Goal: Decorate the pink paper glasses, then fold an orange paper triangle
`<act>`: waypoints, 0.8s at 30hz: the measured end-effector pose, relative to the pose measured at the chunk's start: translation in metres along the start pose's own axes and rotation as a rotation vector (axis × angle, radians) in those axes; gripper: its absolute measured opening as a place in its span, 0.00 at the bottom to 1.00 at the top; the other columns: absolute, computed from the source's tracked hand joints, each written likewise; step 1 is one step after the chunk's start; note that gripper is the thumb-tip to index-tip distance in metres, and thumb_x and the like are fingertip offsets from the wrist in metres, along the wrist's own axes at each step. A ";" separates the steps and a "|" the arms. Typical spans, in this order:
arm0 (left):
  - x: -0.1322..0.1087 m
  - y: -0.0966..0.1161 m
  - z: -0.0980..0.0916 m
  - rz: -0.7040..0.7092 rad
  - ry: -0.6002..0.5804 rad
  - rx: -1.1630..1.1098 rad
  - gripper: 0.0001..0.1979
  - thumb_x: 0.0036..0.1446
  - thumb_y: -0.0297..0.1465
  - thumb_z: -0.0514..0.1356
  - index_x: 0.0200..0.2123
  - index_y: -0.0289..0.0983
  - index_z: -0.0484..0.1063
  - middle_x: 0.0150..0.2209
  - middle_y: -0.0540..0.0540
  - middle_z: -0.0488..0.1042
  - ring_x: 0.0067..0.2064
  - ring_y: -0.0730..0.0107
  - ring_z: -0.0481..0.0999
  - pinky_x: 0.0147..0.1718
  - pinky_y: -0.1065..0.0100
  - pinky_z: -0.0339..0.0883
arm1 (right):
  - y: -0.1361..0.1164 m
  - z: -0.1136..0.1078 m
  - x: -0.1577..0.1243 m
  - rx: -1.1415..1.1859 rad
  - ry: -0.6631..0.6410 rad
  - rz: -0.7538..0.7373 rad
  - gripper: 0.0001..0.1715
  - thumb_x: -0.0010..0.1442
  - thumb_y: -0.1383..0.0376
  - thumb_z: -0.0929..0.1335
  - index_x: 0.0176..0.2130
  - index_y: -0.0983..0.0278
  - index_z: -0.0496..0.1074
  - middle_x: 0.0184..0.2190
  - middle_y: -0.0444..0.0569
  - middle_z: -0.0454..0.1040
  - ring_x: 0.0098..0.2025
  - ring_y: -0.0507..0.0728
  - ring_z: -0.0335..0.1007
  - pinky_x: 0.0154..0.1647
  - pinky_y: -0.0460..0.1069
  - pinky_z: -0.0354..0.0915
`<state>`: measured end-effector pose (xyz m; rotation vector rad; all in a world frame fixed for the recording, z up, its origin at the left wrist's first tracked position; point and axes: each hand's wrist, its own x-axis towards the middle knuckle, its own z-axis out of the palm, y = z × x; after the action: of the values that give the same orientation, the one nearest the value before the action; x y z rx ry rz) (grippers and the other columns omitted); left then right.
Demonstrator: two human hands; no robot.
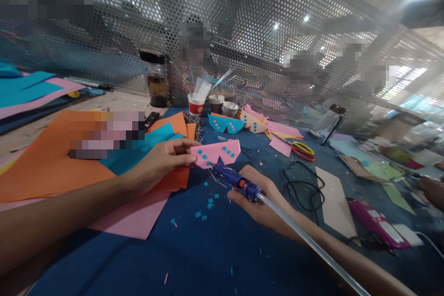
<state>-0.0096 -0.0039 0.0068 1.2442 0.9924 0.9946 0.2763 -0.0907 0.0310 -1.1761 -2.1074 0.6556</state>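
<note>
A pink paper mask (210,152) with small blue squares on it is pinched at its left end by my left hand (169,159). My right hand (258,189) grips a blue hot glue gun (229,176), and a long clear glue stick (305,236) sticks out of its back end. The gun's nozzle is at the mask's lower edge; whether it touches cannot be made out. Loose blue paper squares (210,203) lie on the dark blue table below. Behind stand a blue paper mask (225,123) and a peach paper mask (255,123), both dotted with small squares.
Orange paper sheets (65,171) cover the left side. Paper cups (196,105) and a lidded jar (157,83) stand at the back, before a perforated metal screen. To the right are scissors (303,150), a black cable (301,194) and a magenta device (378,224). Another person's hand shows far right.
</note>
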 end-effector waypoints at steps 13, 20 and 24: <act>0.004 -0.007 -0.003 0.018 -0.002 0.008 0.24 0.48 0.40 0.79 0.49 0.41 0.84 0.35 0.46 0.84 0.36 0.64 0.81 0.35 0.68 0.76 | -0.005 -0.003 0.000 0.020 0.050 0.006 0.14 0.72 0.55 0.72 0.37 0.59 0.73 0.39 0.46 0.71 0.38 0.55 0.70 0.41 0.52 0.67; 0.005 -0.004 -0.002 0.034 0.010 -0.001 0.23 0.45 0.39 0.79 0.45 0.41 0.84 0.34 0.46 0.84 0.36 0.62 0.82 0.40 0.63 0.79 | -0.005 -0.005 0.001 0.075 0.132 0.005 0.12 0.70 0.56 0.73 0.38 0.59 0.72 0.39 0.46 0.72 0.39 0.55 0.71 0.41 0.52 0.68; 0.004 -0.003 0.000 0.022 0.031 -0.023 0.22 0.44 0.38 0.79 0.43 0.41 0.84 0.33 0.47 0.83 0.36 0.62 0.82 0.40 0.62 0.79 | -0.007 -0.009 0.001 0.076 0.176 -0.017 0.09 0.70 0.58 0.73 0.39 0.59 0.73 0.41 0.48 0.73 0.39 0.55 0.72 0.42 0.51 0.69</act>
<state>-0.0081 0.0001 0.0039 1.2265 0.9906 1.0416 0.2784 -0.0925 0.0420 -1.1307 -1.9270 0.5973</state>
